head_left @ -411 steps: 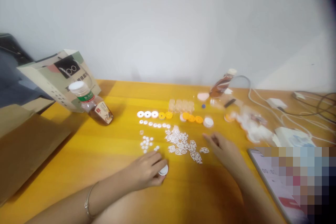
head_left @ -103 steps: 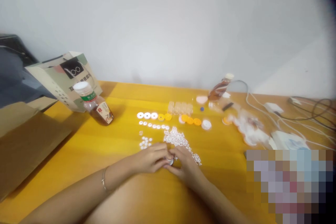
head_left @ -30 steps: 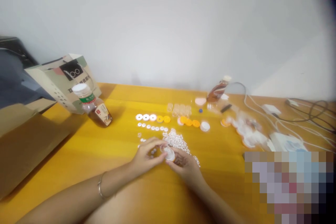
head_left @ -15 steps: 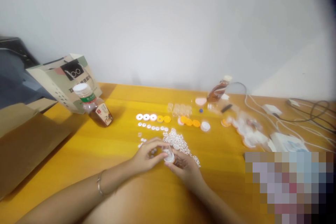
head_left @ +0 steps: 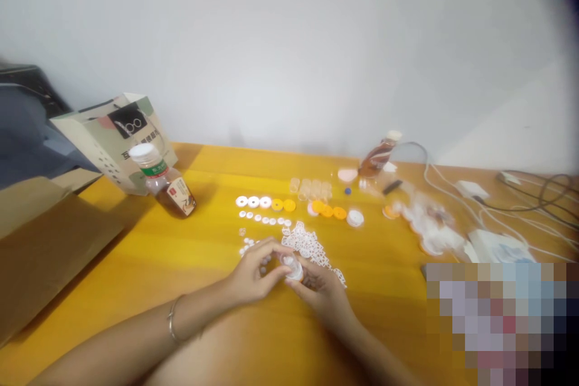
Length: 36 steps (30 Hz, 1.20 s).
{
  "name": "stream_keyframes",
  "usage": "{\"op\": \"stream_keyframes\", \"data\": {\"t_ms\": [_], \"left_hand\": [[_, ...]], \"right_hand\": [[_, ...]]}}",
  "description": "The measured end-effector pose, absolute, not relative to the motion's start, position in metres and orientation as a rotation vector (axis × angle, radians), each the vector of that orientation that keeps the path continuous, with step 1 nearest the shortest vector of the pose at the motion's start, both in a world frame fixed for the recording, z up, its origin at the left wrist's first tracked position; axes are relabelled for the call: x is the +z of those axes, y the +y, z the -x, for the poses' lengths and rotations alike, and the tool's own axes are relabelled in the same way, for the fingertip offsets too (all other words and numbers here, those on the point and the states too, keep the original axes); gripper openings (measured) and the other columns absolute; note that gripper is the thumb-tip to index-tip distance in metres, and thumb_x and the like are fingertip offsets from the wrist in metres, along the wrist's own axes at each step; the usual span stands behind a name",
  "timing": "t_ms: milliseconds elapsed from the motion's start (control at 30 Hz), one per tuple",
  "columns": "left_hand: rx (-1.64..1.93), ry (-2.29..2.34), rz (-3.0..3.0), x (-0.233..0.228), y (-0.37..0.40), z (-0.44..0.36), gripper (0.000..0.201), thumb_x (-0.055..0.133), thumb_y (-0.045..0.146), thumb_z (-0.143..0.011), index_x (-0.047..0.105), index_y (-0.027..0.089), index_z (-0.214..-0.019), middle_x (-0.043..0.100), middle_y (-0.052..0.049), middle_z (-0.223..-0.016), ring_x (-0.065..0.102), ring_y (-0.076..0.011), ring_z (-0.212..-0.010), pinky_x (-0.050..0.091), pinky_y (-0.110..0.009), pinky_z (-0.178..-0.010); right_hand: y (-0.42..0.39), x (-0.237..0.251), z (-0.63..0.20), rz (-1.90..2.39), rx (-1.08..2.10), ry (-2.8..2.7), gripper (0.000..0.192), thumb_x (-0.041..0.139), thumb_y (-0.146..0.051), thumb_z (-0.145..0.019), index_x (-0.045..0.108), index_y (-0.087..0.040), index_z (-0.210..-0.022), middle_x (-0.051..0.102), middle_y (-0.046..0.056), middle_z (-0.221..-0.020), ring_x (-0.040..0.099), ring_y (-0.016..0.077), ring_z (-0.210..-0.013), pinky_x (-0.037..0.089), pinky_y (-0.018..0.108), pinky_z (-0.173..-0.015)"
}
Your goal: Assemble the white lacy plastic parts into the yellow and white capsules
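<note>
Both hands met at the near centre of the yellow table (head_left: 190,265). Left hand (head_left: 253,271) and right hand (head_left: 323,289) together gripped a small clear capsule-like part (head_left: 292,266) with a white end, fingers curled closely round it from either side. Left fingertips (head_left: 275,251) arched over the top of the part; right hand cupped it from below and from the right. Part was held just above the tabletop. Its long axis appeared tilted, white end toward the near right, clear end toward the far left; blur prevented a firmer reading. A thin bracelet (head_left: 172,321) sat on the left wrist.

Just beyond the hands lay a heap of white lattice pieces (head_left: 312,247), touching one another, and to its left a scatter of small white discs (head_left: 248,247). Farther off: a row of white rings (head_left: 253,201) continued rightward by yellow rings (head_left: 283,205), then orange discs (head_left: 332,211) and a white cap (head_left: 355,218). A row of clear cups (head_left: 312,187) stood behind those. At far left a bottle with brown liquid (head_left: 165,184) leaned beside a paper bag (head_left: 115,136). At far right another bottle (head_left: 377,157) lay tilted, near white cables (head_left: 452,193) and crumpled plastic wrapping (head_left: 429,223).
</note>
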<state>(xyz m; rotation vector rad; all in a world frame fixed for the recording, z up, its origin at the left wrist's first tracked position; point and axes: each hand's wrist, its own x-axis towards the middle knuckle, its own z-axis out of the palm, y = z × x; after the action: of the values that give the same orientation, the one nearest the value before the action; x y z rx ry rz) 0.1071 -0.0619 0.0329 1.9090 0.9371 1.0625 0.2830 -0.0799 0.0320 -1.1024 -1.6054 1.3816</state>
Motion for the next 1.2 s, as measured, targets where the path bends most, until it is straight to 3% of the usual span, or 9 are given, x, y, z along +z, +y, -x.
{"op": "stream_keyframes", "data": {"t_ms": [133, 267, 400, 533, 700, 900, 1033, 1100, 1200], "left_hand": [[0.976, 0.794, -1.759, 0.036, -0.055, -0.104, 0.03, 0.049, 0.035, -0.085, 0.059, 0.014, -0.104, 0.06, -0.01, -0.091, 0.056, -0.0178, -0.084, 0.043, -0.028, -0.075], [0.937, 0.679, -1.543, 0.039, -0.054, -0.104, 0.035, 0.052, 0.04, -0.083, 0.059, 0.014, -0.105, 0.062, -0.01, -0.094, 0.058, -0.0186, -0.085, 0.044, -0.029, -0.076], [0.934, 0.647, -1.411, 0.042, -0.057, -0.106, 0.036, 0.054, 0.042, -0.081, 0.06, 0.015, -0.105, 0.064, -0.011, -0.096, 0.06, -0.0191, -0.085, 0.045, -0.029, -0.077], [0.977, 0.636, -1.424, 0.04, -0.058, -0.11, 0.039, 0.057, 0.043, -0.079, 0.061, 0.016, -0.106, 0.062, -0.01, -0.1, 0.058, -0.0195, -0.09, 0.044, -0.03, -0.08], [1.022, 0.664, -1.299, 0.032, -0.056, -0.114, 0.027, 0.065, 0.034, -0.075, 0.065, 0.015, -0.095, 0.063, -0.007, -0.088, 0.059, -0.0154, -0.079, 0.045, -0.026, -0.073], [0.887, 0.462, -1.159, 0.036, -0.056, -0.113, 0.037, 0.056, 0.039, -0.081, 0.058, 0.016, -0.11, 0.059, -0.013, -0.109, 0.055, -0.0231, -0.103, 0.039, -0.038, -0.091], [0.978, 0.556, -1.193, 0.034, -0.054, -0.114, 0.046, 0.07, 0.035, -0.07, 0.053, 0.02, -0.11, 0.06, -0.007, -0.096, 0.058, -0.0163, -0.085, 0.045, -0.027, -0.075], [0.96, 0.581, -1.227, 0.033, -0.053, -0.113, 0.036, 0.067, 0.032, -0.073, 0.056, 0.018, -0.104, 0.061, -0.007, -0.093, 0.059, -0.0153, -0.083, 0.045, -0.026, -0.075], [0.815, 0.505, -1.247, 0.035, -0.053, -0.11, 0.037, 0.054, 0.035, -0.083, 0.051, 0.019, -0.116, 0.056, -0.012, -0.112, 0.055, -0.0211, -0.101, 0.042, -0.033, -0.085]], "right_hand": [[-0.08, 0.029, -0.281, 1.037, 1.684, -1.42, 0.022, 0.064, -0.037, -0.07, 0.06, -0.017, -0.078, 0.052, -0.006, -0.052, 0.044, 0.0075, -0.043, 0.038, 0.019, -0.045], [-0.084, 0.025, -0.279, 0.959, 1.849, -1.212, 0.028, 0.067, -0.041, -0.068, 0.057, -0.015, -0.065, 0.05, -0.005, -0.048, 0.042, 0.0058, -0.039, 0.033, 0.019, -0.042], [-0.087, 0.024, -0.278, 0.879, 1.936, -1.061, 0.032, 0.067, -0.045, -0.067, 0.057, -0.014, -0.066, 0.051, -0.005, -0.047, 0.038, 0.0046, -0.038, 0.029, 0.018, -0.04], [-0.083, 0.024, -0.278, 0.908, 1.886, -1.13, 0.03, 0.067, -0.043, -0.068, 0.057, -0.014, -0.067, 0.052, -0.005, -0.048, 0.041, 0.0051, -0.039, 0.03, 0.018, -0.041], [-0.084, 0.023, -0.277, 0.927, 1.907, -1.156, 0.031, 0.067, -0.044, -0.067, 0.055, -0.015, -0.065, 0.052, -0.005, -0.047, 0.041, 0.0057, -0.038, 0.029, 0.019, -0.041], [-0.088, 0.025, -0.277, 0.855, 1.962, -0.999, 0.036, 0.063, -0.049, -0.069, 0.053, -0.015, -0.064, 0.052, -0.003, -0.047, 0.04, 0.0055, -0.038, 0.028, 0.019, -0.041], [-0.08, 0.022, -0.281, 0.896, 1.867, -1.175, 0.033, 0.064, -0.046, -0.07, 0.056, -0.014, -0.067, 0.055, -0.003, -0.05, 0.045, 0.0068, -0.041, 0.033, 0.02, -0.042], [-0.078, 0.019, -0.281, 0.892, 1.861, -1.234, 0.034, 0.063, -0.048, -0.07, 0.056, -0.015, -0.067, 0.056, -0.002, -0.051, 0.046, 0.0073, -0.041, 0.034, 0.02, -0.042], [-0.078, 0.016, -0.281, 0.898, 1.819, -1.274, 0.035, 0.061, -0.049, -0.071, 0.055, -0.015, -0.064, 0.056, -0.002, -0.051, 0.047, 0.0075, -0.041, 0.036, 0.021, -0.043]]}}
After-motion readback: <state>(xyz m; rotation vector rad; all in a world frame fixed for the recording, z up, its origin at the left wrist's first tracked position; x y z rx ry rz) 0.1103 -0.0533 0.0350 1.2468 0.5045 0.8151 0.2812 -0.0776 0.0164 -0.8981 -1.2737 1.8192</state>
